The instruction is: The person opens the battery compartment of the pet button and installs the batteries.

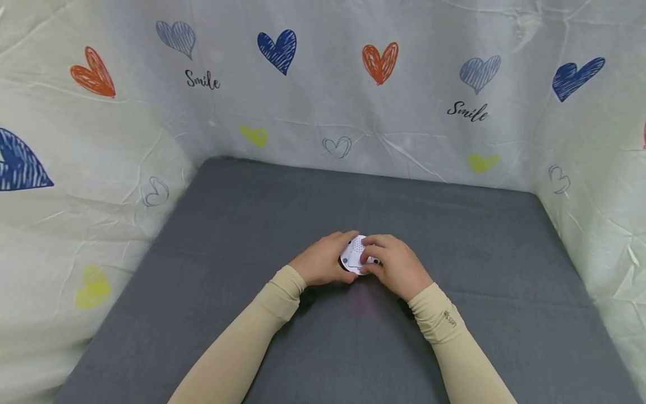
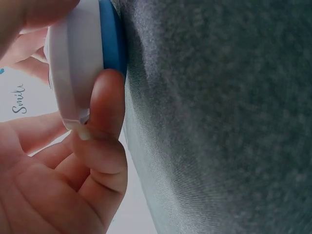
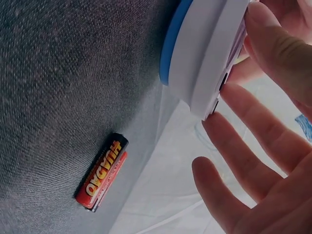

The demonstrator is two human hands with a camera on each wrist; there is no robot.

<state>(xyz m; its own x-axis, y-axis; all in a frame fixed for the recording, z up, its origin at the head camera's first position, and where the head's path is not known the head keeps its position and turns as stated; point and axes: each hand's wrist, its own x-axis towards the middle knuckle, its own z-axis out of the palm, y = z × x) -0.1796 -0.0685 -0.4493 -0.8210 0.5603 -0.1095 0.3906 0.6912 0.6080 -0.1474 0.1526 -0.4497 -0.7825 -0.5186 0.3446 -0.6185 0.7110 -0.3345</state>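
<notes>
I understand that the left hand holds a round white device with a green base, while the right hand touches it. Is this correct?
Not entirely: the base is blue, not green, as the left wrist view shows. The rest is right: the left hand holds the round white device, while the right hand touches it.
</notes>
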